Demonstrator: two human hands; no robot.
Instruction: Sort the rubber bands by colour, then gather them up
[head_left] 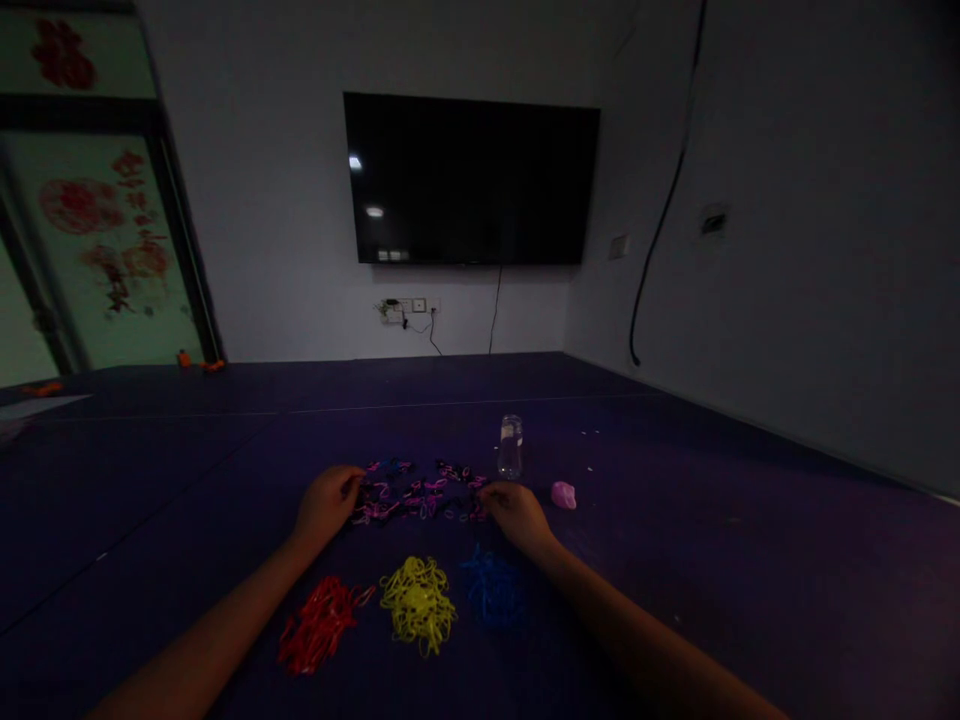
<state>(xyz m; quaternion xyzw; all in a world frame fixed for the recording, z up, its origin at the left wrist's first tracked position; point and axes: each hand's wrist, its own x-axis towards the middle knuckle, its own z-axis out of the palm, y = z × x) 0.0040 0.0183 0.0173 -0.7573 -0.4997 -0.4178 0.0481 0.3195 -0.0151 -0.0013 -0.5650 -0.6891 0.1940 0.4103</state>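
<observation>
The left hand [328,502], its forearm [232,625] angled inward, is curled at the left edge of the scattered pink-and-dark loops [426,488], which are spread between both hands. At their right edge, the right hand [517,512] is likewise curled, back upward (whether anything is pinched by either cannot be told).

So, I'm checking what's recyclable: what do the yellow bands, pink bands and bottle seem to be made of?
Yellow bands: probably rubber or soft plastic, smooth-looking; they lie in thin, tangled loops. Pink bands: perhaps the same, judging by their loop shapes; dim light hides the finish. Bottle: glass or clear plastic, glossy; it's see-through with pale glints.
</observation>
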